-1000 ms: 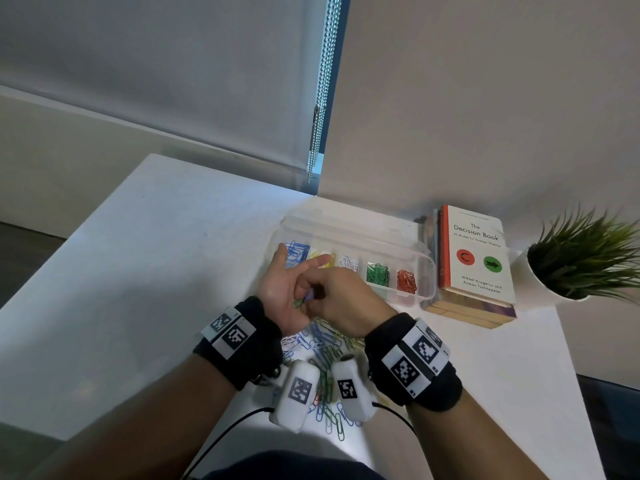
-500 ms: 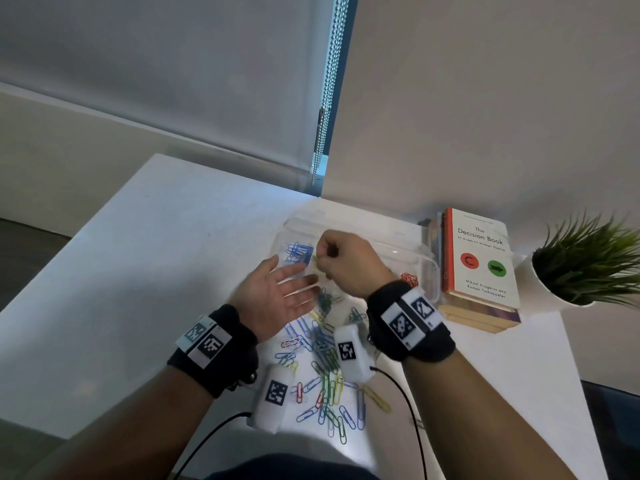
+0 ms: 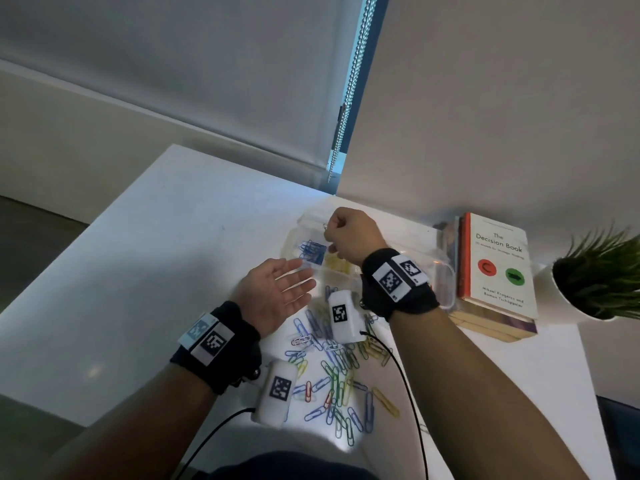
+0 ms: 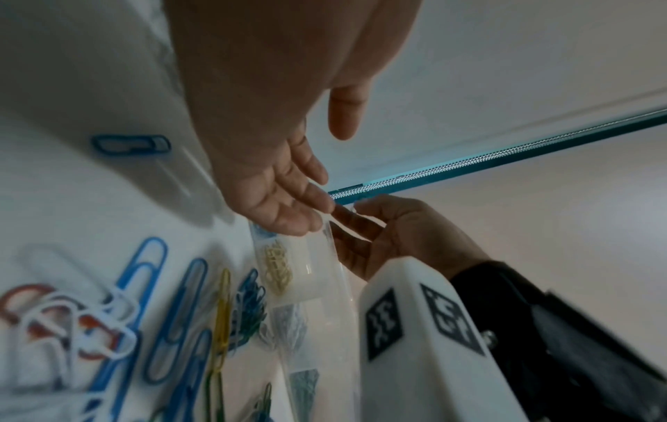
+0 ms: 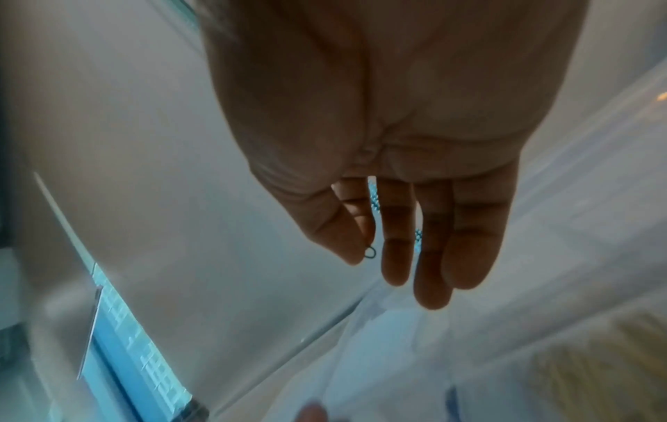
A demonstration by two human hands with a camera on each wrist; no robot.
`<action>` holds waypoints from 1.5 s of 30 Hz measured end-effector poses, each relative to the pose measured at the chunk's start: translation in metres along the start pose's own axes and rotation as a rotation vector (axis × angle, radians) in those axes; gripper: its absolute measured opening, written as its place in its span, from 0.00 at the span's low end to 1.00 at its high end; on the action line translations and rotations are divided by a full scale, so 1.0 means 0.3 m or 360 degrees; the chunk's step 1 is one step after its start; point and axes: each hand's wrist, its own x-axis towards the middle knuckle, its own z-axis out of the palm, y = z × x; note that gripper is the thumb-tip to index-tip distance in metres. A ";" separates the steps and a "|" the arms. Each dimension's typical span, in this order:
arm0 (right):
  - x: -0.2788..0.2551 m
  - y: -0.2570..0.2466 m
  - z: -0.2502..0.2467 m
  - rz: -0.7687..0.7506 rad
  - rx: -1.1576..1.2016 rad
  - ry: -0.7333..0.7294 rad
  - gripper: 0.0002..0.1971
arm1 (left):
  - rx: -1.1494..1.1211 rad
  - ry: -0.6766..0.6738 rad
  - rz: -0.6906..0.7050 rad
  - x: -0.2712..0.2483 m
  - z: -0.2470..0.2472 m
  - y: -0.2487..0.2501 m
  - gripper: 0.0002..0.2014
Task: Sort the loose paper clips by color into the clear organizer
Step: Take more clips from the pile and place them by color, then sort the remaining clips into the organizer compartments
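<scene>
The clear organizer (image 3: 445, 271) lies at the back of the white table, with blue clips (image 3: 313, 251) and yellow clips (image 3: 337, 263) in its left compartments. My right hand (image 3: 329, 233) hovers over its far left part. Thumb and forefinger pinch a small paper clip (image 5: 370, 252) whose color I cannot tell. My left hand (image 3: 294, 278) is held flat, palm up and empty, just in front of the organizer's left end. Loose mixed-color clips (image 3: 339, 375) lie in a pile between my wrists. In the left wrist view, the left hand's fingers (image 4: 299, 205) reach almost to the right hand.
A stack of books (image 3: 495, 271) topped by "The Decision Book" stands against the organizer's right end. A potted plant (image 3: 599, 275) sits at the far right. The wall and a blind chain (image 3: 349, 98) lie behind. The table's left edge runs diagonally.
My right hand left the left palm and moved forward over the organizer with a clip. The left hand uncurled, flattened and drew back slightly, baring the loose pile.
</scene>
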 end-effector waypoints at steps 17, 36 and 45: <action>-0.209 0.292 -0.251 0.0396 -0.0108 0.0243 0.06 | 0.0026 -0.0160 -0.0081 -0.004 0.045 -0.047 0.13; -0.445 0.291 0.056 0.0395 -0.0781 -0.0121 0.15 | 0.2817 -0.0020 0.0434 -0.044 0.036 -0.161 0.26; -0.623 0.368 -0.055 0.0553 -0.0564 0.0045 0.24 | 0.2839 -0.0019 0.0561 -0.150 -0.081 -0.074 0.27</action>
